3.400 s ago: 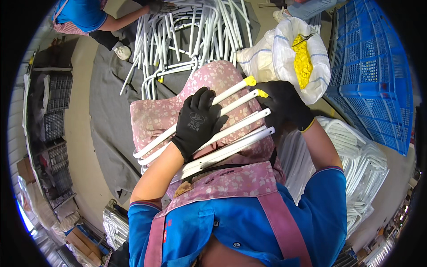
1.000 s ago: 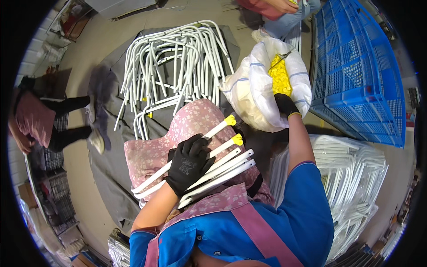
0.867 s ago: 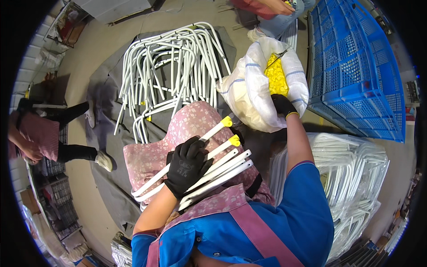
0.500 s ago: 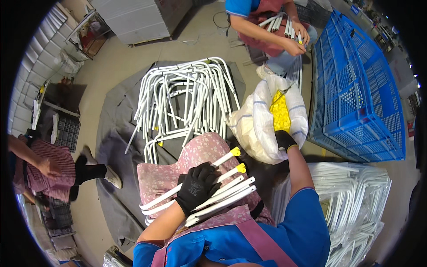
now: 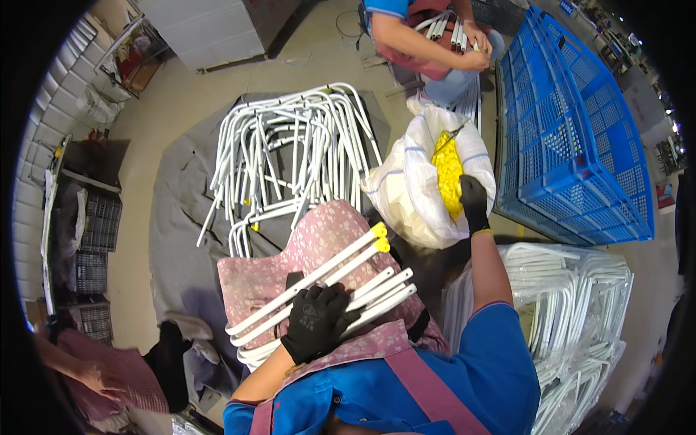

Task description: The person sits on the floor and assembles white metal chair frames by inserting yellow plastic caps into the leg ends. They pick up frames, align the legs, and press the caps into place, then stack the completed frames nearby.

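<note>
left hand (image 5: 317, 320) in a black knit glove lies across a bundle of white bent metal tubes (image 5: 326, 293) resting on the lap, fingers curled over the tubes and gripping them. the tubes run diagonally from lower left to upper right over a pink floral apron (image 5: 304, 250). two of the upper tube ends carry small yellow plastic end caps (image 5: 379, 237); the lower tube ends beside them are bare.

right hand (image 5: 473, 203), also in a black glove, is stretched forward into a white plastic sack (image 5: 409, 185) that stands open on the floor, just ahead of the knees. the hand is down among a heap of loose yellow caps (image 5: 447, 174) inside the sack; fingers point into the heap and cannot tell if they are closed on a cap.

beyond the lap, a pile of white tube frames (image 5: 290, 156) lies on a grey cloth sheet (image 5: 174, 217) on the floor. a blue plastic lattice crate (image 5: 580, 138) stands right of the sack. a stack of white tube frames (image 5: 573, 304) lies at the right side, beside the right arm. another person's hands (image 5: 475, 47) at the top edge hold more white tubes. a second person's hand (image 5: 98, 377) shows at lower left.
</note>
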The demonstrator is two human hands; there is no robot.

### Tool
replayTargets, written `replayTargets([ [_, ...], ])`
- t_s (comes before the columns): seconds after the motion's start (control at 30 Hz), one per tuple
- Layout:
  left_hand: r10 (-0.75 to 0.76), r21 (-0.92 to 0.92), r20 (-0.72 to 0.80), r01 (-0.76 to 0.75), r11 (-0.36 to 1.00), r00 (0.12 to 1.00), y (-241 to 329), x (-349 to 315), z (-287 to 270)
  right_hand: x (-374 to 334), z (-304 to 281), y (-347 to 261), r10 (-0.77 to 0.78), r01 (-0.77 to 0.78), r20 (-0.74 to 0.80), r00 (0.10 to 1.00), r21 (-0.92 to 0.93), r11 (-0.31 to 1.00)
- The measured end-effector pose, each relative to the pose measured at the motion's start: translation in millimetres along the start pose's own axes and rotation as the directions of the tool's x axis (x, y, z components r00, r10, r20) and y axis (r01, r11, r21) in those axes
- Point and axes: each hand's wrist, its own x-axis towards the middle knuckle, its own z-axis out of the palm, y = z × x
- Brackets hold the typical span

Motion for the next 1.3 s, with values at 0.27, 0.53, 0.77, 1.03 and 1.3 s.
replayTargets([
  [0.27, -0.187, 0.13, -0.124, 0.203, 0.971, 0.975, 7, -1, 30, -26, -32, -75, -0.388, 0.407, 0.147, 0.91, -0.128, 0.905],
  [0.53, -0.257, 0.001, -0.134, 0.259, 0.966, 0.957, 11, -2, 33, -70, -31, -127, 0.07, -0.693, 0.699, 0.712, 0.715, -0.086],
  [0.77, -0.23, 0.055, -0.135, 0.239, 0.969, 0.964, 5, -3, 39, -107, -23, -169, 0.065, -0.716, 0.721, 0.69, 0.667, 0.208],
  [1.03, -0.26, -0.055, -0.186, 0.254, 0.966, 0.948, 7, -3, 40, -119, -19, -185, -0.312, 0.397, 0.636, 0.706, 0.009, 0.918],
  [1.3, -0.285, -0.107, -0.155, 0.271, 0.957, 0.946, 9, -3, 36, -114, -19, -200, -0.414, 0.616, 0.693, 0.59, -0.054, 0.786],
])
